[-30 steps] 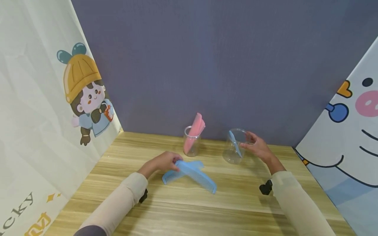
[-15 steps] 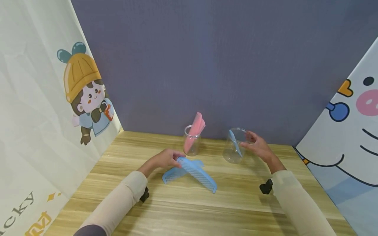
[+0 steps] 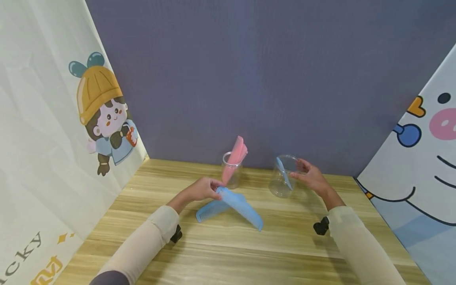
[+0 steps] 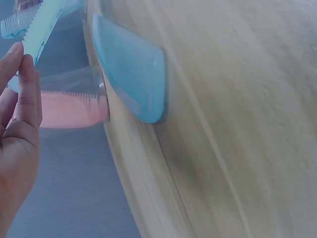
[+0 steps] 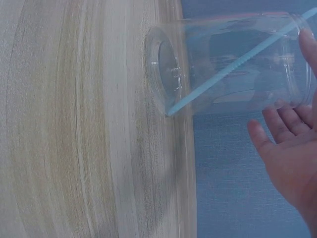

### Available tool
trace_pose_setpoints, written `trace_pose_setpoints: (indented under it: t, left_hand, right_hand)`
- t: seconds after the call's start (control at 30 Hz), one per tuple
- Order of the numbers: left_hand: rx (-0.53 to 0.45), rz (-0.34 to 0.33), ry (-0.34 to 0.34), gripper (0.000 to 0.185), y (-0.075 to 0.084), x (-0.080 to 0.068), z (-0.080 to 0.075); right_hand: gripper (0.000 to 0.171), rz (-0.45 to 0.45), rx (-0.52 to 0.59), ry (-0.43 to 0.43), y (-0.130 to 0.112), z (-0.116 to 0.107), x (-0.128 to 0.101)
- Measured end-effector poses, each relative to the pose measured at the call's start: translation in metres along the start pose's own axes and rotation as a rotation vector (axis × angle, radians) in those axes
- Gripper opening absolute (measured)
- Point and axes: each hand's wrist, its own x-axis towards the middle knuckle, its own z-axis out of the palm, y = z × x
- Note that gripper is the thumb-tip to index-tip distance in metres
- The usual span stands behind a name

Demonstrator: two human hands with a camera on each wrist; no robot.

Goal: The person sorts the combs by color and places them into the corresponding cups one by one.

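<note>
A blue comb (image 3: pixel 238 208) is pinched at its end by the left hand (image 3: pixel 201 190), above another comb (image 3: pixel 210 211). At two o'clock, a clear jar (image 3: pixel 283 176) is steadied by the right hand's (image 3: pixel 311 178) relaxed fingers.

i sit at a wooden table (image 3: pixel 221 253) with pale, streaky grain that runs side to side. at twelve o'clock a plain wall (image 3: pixel 249 71) of dusky blue-grey rises straight from the table's far edge. at nine o'clock a cream cloth panel (image 3: pixel 39 158) leans in, creased, printed with a cartoon child (image 3: pixel 103 114) in a yellow knit hat; grey letters and small gold marks sit low on it, toward seven o'clock. at three o'clock a second panel (image 3: pixel 420 166), white and light blue, shows part of a big cartoon face with a pink cheek. the light is soft and even, with faint shadows on the wood.
</note>
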Motion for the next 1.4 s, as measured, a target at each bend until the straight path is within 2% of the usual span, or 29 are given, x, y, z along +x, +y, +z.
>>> trace_pose_setpoints:
  t: [0.37,0.73,0.87,1.2,1.4]
  left_hand:
    - [-0.126,-0.006,0.103,0.055,0.017,0.007,-0.006]
    - [-0.265,0.022,0.145,0.051,0.034,0.016,-0.009]
    - [-0.3,0.024,0.187,0.051,0.042,0.02,-0.009]
    - [-0.353,0.029,0.316,0.05,0.067,0.038,-0.006]
    - [-0.305,0.028,0.401,0.051,0.078,0.046,-0.004]
  right_hand:
    - [0.091,0.006,-0.008,0.006,0.001,0.0,0.001]
    - [0.09,-0.008,-0.005,-0.002,0.001,0.001,-0.001]
    - [0.091,-0.005,0.008,-0.008,0.0,0.0,-0.002]
    - [0.091,-0.006,0.005,-0.008,0.003,0.0,0.0]
    - [0.09,-0.002,0.015,-0.013,0.002,0.001,-0.002]
